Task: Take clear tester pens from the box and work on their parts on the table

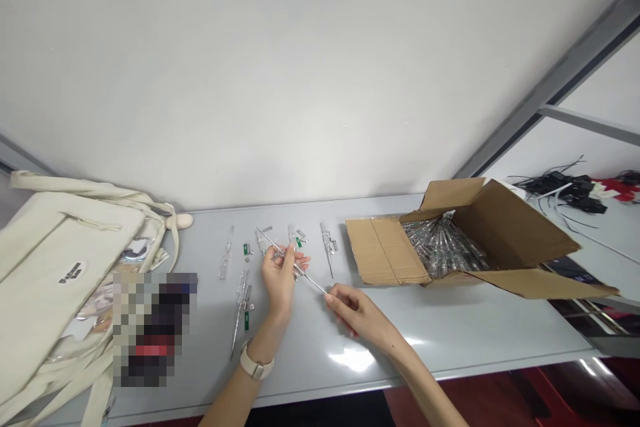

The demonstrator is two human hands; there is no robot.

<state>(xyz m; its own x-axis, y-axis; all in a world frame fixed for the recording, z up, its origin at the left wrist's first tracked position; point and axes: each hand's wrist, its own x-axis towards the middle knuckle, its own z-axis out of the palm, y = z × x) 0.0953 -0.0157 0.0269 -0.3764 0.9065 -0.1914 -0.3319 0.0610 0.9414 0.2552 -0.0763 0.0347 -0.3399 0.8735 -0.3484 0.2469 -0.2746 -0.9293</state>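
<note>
My left hand (279,278) is closed around the middle of a thin tester screwdriver (314,283), held slanting above the grey table. The left fingers hide most of its middle. Fingertips of my right hand (359,312) pinch the lower right end of its metal shaft. Around the hands lie similar clear-handled screwdrivers, one at the left (227,255), another nearer me (239,313), and a third to the right (327,248). Beside them rest small loose parts, among them a green strip (247,320) and a small metal cylinder (335,245).
An open cardboard box (387,250) full of clear-handled screwdrivers (445,243) stands on the right. A cream bag (45,260) and a blurred dark object (155,333) occupy the left. Black cables (570,190) lie at the far right, beyond a metal frame (550,67).
</note>
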